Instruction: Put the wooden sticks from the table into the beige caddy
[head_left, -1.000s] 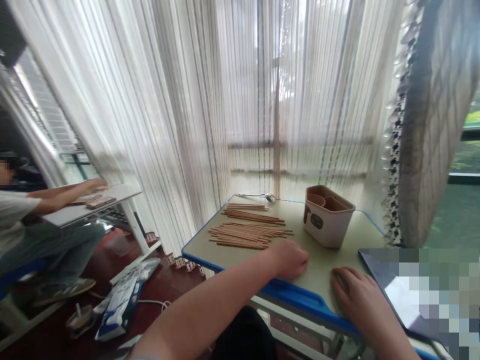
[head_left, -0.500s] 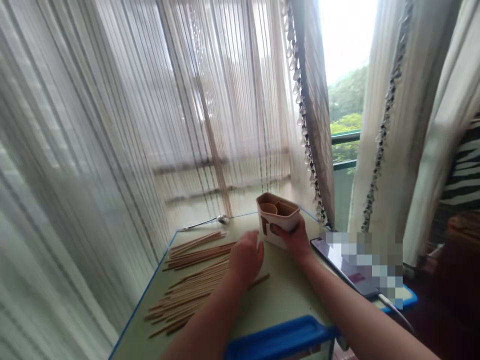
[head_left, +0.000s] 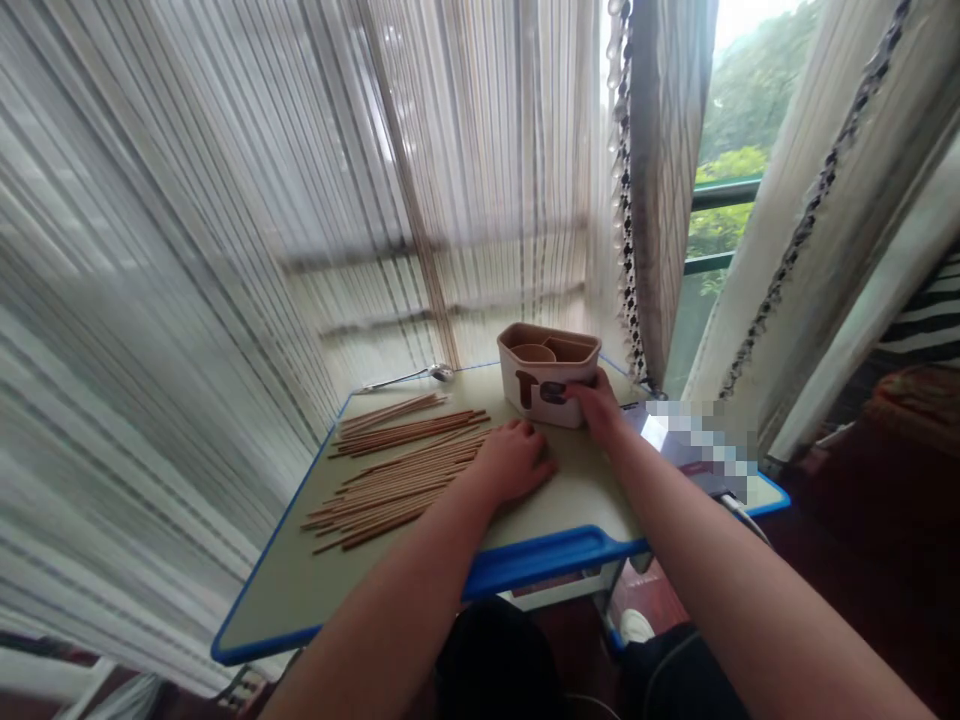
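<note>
A white holder with a brown inner rim and divided compartments [head_left: 510,385] stands upright at the back right of the table. My right hand [head_left: 598,402] grips its right side, thumb across the front over a dark printed mark. My left hand [head_left: 517,462] rests palm down on the tabletop, fingers spread, beside the right ends of the wooden chopsticks [head_left: 409,485]. Whether any stick lies under that palm is hidden. The chopsticks lie in loose, roughly parallel groups, with a darker bunch [head_left: 409,433] and a paler bunch [head_left: 390,413] farther back.
A metal spoon [head_left: 441,373] lies at the table's back edge. To the right, a phone [head_left: 690,460] with a white cable sits partly behind my right forearm. The pale table [head_left: 277,590] has a blue rim. Striped sheer curtains [head_left: 360,180] hang behind it.
The view has tipped downward. My left hand has shifted right and settled on the tabletop. The holder has turned so more of its printed front faces me, still in my right hand.
</note>
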